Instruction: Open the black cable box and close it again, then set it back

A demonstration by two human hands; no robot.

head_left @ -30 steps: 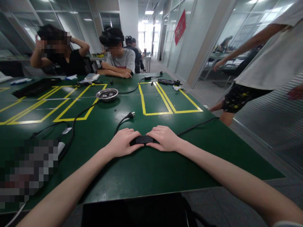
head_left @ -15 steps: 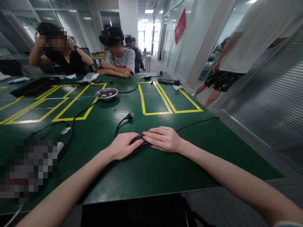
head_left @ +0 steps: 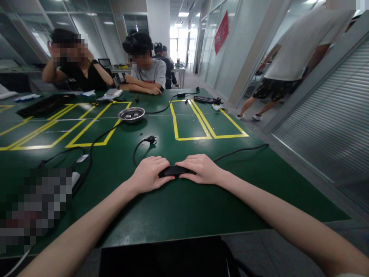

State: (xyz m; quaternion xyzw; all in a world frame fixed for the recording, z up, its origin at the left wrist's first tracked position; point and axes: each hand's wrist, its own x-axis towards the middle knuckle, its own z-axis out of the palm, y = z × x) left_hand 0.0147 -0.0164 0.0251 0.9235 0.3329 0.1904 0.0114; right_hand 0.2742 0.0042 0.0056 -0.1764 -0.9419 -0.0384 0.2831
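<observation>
Between both hands, just above or on the green table (head_left: 161,215), is a black power adapter (head_left: 173,171), a slim dark block with cables. My left hand (head_left: 151,173) is closed on its left end, thumb in front and fingers behind. My right hand (head_left: 200,169) grips the right end in the same way. The middle of the adapter shows between the fingertips; its ends are hidden. A black cord with a plug (head_left: 151,139) curls out behind my left hand. A thin black cable (head_left: 242,149) runs from my right hand toward the table's right edge.
A metal bowl (head_left: 131,114) holding small metal parts stands ahead. Yellow tape outlines (head_left: 193,138) mark the table. Another adapter with its cord (head_left: 181,95) and a black folded item (head_left: 206,100) lie farther back. Two people sit opposite; another person (head_left: 291,57) stands at right.
My right fingers have drawn back, so more of the adapter shows. The plug has shifted left with its cord. The person at right has leaned and moved toward the doorway.
</observation>
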